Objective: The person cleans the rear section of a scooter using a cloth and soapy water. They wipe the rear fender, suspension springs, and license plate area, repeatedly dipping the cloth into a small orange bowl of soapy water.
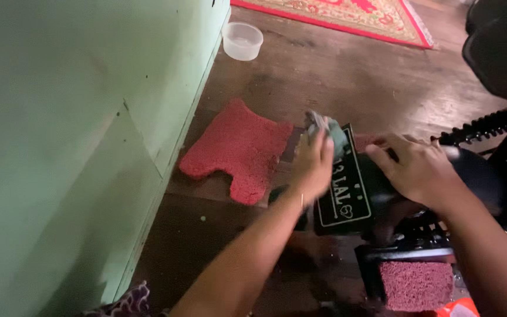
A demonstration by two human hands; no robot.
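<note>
— Near the middle of the view, we see the left hand (314, 166) closed around a bunched grey-green cloth (325, 130), pressing it against the top edge of a black plate (342, 194) with white characters.

— And the right hand (419, 167)?

— We see it lying flat, fingers spread and holding nothing, on the glossy black mudguard (470, 170) just right of the plate. Its fingertips reach toward the cloth, though we cannot tell whether they touch it.

— Where does the plate sit?

— We find it fixed to the end of that mudguard, tilted, with its face turned up toward us. It stands over a dark wooden floor (335, 76).

— What lies around it?

— Left of the plate, a red shaggy mat (239, 148) with a cut-out notch lies flat on the floor, close beside a pale green wall (60, 147). Farther off, a small translucent tub (242, 40) stands by the wall's corner, and a red-edged patterned carpet (353, 14) stretches across the far side. Near us on the right, we see a second piece of red matting (416, 285) set on a black frame.
</note>
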